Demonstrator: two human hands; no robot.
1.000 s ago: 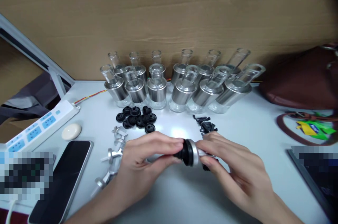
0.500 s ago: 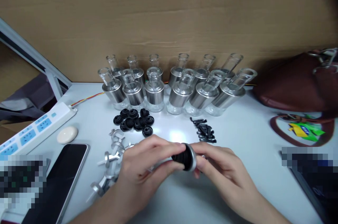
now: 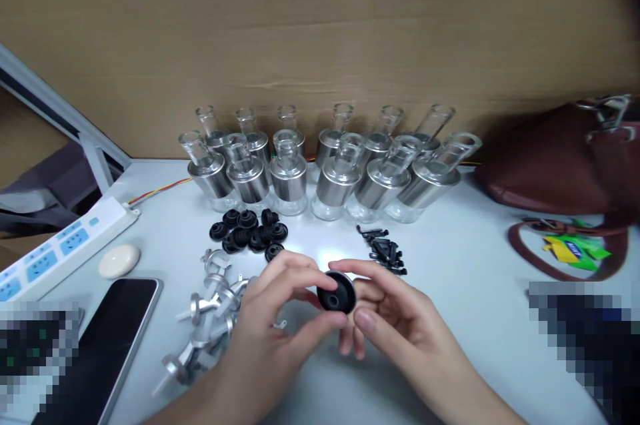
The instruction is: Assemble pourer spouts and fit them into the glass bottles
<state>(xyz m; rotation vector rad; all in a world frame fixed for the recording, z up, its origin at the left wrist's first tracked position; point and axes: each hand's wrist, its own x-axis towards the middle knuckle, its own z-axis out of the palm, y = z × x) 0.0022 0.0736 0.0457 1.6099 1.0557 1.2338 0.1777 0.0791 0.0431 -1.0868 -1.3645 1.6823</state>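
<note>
A round black rubber stopper [image 3: 340, 298] with a hole in its middle and a thin metal rim is held up near the front of the table, its flat face turned towards me. My left hand [image 3: 280, 318] is closed on it, fingertips at its upper left and thumb at its lower edge. My right hand [image 3: 395, 315] curls around its right side, index finger along the top rim and thumb close to the lower right. Silvery metal pourer parts [image 3: 215, 305] lie beside my left hand. Beyond it sit several black stoppers [image 3: 247, 231]. Small black pieces [image 3: 385, 250] lie beyond my right hand.
Two rows of glass bottles with metal bands [image 3: 337, 178] stand along the cardboard wall [image 3: 320, 45]. At left are a power strip [image 3: 65, 248], a white oval object [image 3: 119, 260] and a phone [image 3: 105, 338]. A brown bag [image 3: 540, 165] and green-yellow packet [image 3: 575, 251] lie at right.
The stopper has been turned from a side-on position to face me and sits slightly further left. My right fingers have opened out around its rim; my left hand still holds it.
</note>
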